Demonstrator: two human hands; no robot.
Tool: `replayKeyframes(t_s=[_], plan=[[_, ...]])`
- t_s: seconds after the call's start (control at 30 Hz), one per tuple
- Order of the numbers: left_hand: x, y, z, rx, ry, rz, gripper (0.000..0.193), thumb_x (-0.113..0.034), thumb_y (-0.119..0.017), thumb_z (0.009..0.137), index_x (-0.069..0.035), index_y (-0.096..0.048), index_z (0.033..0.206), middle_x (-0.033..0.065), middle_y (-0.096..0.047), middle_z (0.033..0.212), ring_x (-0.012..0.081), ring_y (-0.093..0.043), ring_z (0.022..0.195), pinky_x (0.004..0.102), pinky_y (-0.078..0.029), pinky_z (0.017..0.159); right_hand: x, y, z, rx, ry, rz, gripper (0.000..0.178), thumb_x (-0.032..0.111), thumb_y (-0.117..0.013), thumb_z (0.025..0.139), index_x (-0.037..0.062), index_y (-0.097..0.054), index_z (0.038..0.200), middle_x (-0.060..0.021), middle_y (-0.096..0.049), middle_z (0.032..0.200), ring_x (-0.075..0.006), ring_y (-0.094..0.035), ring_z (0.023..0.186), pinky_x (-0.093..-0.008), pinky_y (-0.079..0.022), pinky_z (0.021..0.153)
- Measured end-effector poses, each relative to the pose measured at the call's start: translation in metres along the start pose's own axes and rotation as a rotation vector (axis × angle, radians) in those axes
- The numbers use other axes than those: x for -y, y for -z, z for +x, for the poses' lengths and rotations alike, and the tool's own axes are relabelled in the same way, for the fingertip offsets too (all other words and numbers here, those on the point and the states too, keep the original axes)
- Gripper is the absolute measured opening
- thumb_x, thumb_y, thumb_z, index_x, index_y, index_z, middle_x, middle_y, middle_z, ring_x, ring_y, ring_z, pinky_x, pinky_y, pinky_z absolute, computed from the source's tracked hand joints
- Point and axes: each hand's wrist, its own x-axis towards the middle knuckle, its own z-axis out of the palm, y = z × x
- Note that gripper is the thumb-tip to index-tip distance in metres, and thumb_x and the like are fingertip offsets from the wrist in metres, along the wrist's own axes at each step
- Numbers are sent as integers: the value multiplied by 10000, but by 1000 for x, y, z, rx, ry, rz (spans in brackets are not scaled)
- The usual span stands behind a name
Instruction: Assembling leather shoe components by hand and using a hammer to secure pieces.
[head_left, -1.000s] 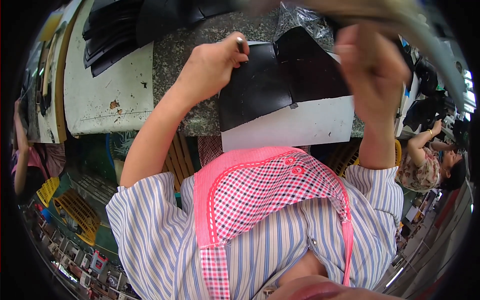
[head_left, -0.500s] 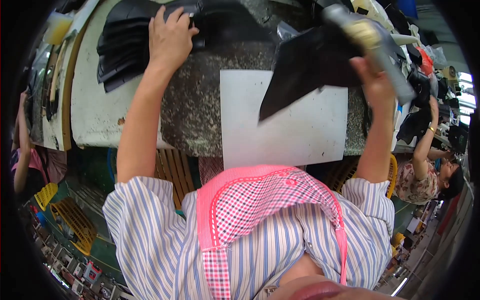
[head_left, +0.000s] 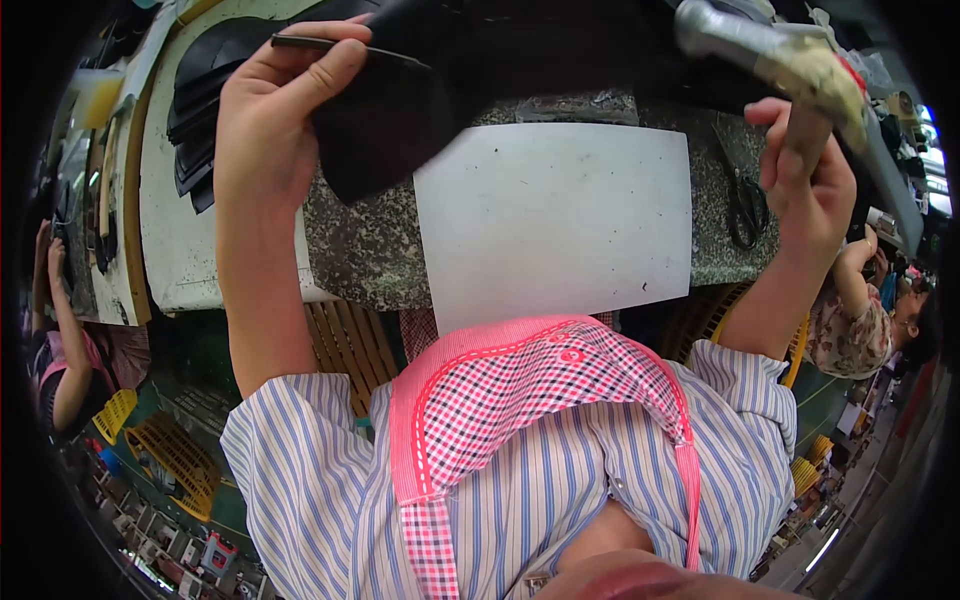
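My left hand (head_left: 270, 110) is raised above the left part of the bench. Its thumb and fingers pinch a thin, dark metal pointed tool (head_left: 350, 48). A black leather-like piece (head_left: 385, 135) hangs beside the same hand; whether those fingers also grip it I cannot tell. My right hand (head_left: 810, 190) is wrapped round the wooden handle of a hammer (head_left: 805, 135), held up at the right. The hammer has a long, curved silver head with yellowish wrapping round its middle. Below and between my hands lies a white board (head_left: 560, 215).
Black shaped pieces (head_left: 200, 100) lie stacked on the bench's left part. Black-handled scissors (head_left: 746, 212) rest right of the board, on the speckled bench top (head_left: 365, 255). Yellow baskets (head_left: 175, 465) stand on the floor. Other people work at far left and right.
My left hand has left the stack and come nearer, now showing the thin tool. The black piece has shifted from the right side to the left. The hammer has moved right.
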Motion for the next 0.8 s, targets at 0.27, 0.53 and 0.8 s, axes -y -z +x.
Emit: replayKeyframes(t_s=[0.27,0.53,0.8], plan=[[85,-35,-79,-97,-52,354,109,-72,-639,726,-43,-613,827,67,-569,980,133,-546,784,230,-439,673,-4,-61,-38,445,-32,-155,139,105,-590,713,41,-553,831,-94,-555,642,-182,-543,545,-265,-409,509],[76,-22,-64,59,-33,491,106,-112,-563,793,-27,-537,851,63,-603,726,140,-565,613,243,-449,613,-37,-84,-51,494,18,-410,146,135,-623,743,27,-546,806,-93,-510,606,-209,-498,523,-265,-385,513],[72,-7,-54,310,143,414,68,-74,-474,842,-33,-524,863,28,-607,821,100,-569,768,230,-458,683,-30,-79,-43,508,-114,-352,183,185,-611,717,48,-581,835,-144,-550,670,-309,-529,597,-338,-418,537]])
